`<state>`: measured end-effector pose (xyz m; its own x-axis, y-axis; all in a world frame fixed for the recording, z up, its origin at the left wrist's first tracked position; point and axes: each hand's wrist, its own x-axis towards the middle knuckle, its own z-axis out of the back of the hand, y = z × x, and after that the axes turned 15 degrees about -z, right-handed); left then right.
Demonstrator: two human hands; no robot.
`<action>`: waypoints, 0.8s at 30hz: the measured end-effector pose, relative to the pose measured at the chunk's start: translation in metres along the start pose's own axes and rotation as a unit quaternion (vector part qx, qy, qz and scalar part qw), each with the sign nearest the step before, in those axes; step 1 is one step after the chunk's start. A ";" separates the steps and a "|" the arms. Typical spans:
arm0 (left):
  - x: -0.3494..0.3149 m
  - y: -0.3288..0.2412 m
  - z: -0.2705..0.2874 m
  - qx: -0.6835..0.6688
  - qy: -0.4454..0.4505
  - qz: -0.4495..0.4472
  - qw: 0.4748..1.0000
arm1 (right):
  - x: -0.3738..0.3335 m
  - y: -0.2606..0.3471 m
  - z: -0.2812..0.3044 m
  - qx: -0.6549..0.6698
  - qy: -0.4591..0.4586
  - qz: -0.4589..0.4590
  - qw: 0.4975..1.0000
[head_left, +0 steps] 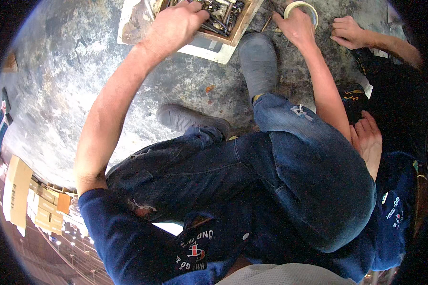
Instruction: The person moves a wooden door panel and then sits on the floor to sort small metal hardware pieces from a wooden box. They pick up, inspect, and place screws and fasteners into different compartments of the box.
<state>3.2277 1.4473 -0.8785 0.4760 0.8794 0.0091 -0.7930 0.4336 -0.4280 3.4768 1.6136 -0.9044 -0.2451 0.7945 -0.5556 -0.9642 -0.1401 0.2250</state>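
Observation:
At the top edge, my left hand [181, 23] reaches into a wooden box [237, 38] full of small metal bits and screws [218, 19]. Its fingers are curled among them; what they grip, if anything, is hidden. My right hand [297, 28] is low over the floor to the right of the box, fingers bent. Against it is a roll of pale tape [313, 10], partly covered by the hand. Whatever those fingers close on is too small to make out. A thin brown stick [266, 23] lies beside them.
Under the box is a pale board [223, 56]. My grey shoes [259, 59] rest on the stained floor [57, 95] before it. Close on the right sits another person, one hand [349, 32] near the tape, the other [368, 140] by my knee. Cardboard boxes [47, 209] stand far left.

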 end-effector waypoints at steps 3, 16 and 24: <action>-0.007 0.014 0.000 -0.067 -0.015 0.043 0.997 | -0.005 -0.005 0.005 -0.006 0.028 0.019 0.999; 0.009 0.005 -0.024 -0.008 -0.046 0.169 0.984 | -0.021 -0.003 0.047 -0.187 0.012 0.135 0.973; -0.067 0.031 0.020 -0.196 -0.257 0.331 0.887 | -0.048 0.066 0.023 -0.056 -0.084 0.269 0.958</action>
<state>3.1638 1.4060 -0.8741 -0.3604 0.9328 0.0056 -0.5932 -0.2245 -0.7731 3.4274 1.5797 -0.8448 -0.6989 0.6722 -0.2444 -0.7101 -0.6110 0.3501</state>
